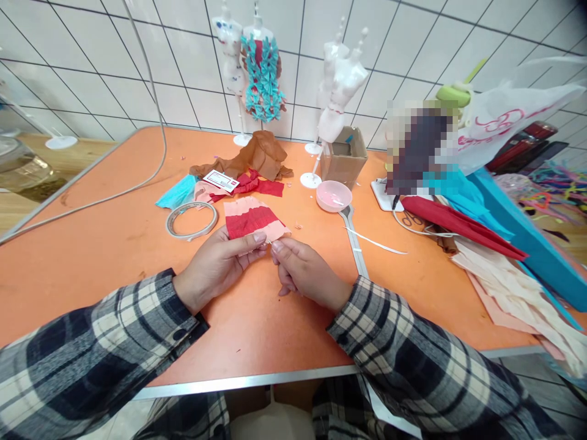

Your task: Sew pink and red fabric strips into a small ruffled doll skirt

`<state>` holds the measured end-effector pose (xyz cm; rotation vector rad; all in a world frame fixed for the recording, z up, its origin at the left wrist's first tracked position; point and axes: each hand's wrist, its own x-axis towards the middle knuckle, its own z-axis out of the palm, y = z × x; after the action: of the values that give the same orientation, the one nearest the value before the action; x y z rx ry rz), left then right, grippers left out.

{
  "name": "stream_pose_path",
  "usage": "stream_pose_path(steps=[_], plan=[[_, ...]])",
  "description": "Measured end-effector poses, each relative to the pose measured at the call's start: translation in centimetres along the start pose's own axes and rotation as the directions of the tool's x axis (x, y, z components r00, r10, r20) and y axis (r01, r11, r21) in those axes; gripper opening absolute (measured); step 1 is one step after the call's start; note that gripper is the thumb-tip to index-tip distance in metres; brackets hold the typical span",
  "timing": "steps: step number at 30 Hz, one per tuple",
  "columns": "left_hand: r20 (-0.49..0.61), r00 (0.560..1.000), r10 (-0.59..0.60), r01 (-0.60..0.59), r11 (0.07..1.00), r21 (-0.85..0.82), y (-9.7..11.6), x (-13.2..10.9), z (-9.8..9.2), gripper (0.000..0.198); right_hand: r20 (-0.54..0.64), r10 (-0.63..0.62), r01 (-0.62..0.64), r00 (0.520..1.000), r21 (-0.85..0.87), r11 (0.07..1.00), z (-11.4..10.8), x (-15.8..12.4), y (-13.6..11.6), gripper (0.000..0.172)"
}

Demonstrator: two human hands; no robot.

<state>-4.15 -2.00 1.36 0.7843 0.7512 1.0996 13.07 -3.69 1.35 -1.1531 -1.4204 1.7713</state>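
A pink and red striped piece of crepe paper (253, 219) is held above the orange table (257, 330). My left hand (224, 260) is closed on its lower edge, thumb on top. At the paper's lower right corner, my right hand (305, 269) pinches the edge with thumb and forefinger. The fingertips of both hands almost meet there. To the left lies a roll of white tape (191, 220). Behind the paper are red crepe paper scraps (268, 187), a blue piece (178, 192) and a white card (221, 181).
Brown crepe paper (263, 156) lies farther back. A pink bowl (334, 197), a grey strip tool (355, 244) and a cardboard box (346, 156) stand right of centre. Mini dress forms (346, 79) line the tiled wall. Scissors (411, 219) and folded paper (509, 293) lie right; a cable (158, 122) crosses left.
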Motion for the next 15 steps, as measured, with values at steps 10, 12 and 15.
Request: stream_pose_path(steps=[10,12,15], plan=[[-0.004,1.0,-0.001,0.001,1.0,-0.003,0.03,0.06,0.08,0.022,0.011,-0.001,0.0,1.0,0.005,1.0,-0.02,0.02,0.18,0.033],[0.005,1.0,0.0,0.0,1.0,-0.001,0.01,0.06,0.09,0.021,0.013,0.001,-0.001,1.0,0.006,1.0,-0.02,0.01,0.19,0.033],[0.004,1.0,0.0,0.0,1.0,-0.005,0.0,0.08,0.09,0.021,0.006,-0.003,0.003,1.0,0.009,1.0,-0.03,0.06,0.29,0.032]])
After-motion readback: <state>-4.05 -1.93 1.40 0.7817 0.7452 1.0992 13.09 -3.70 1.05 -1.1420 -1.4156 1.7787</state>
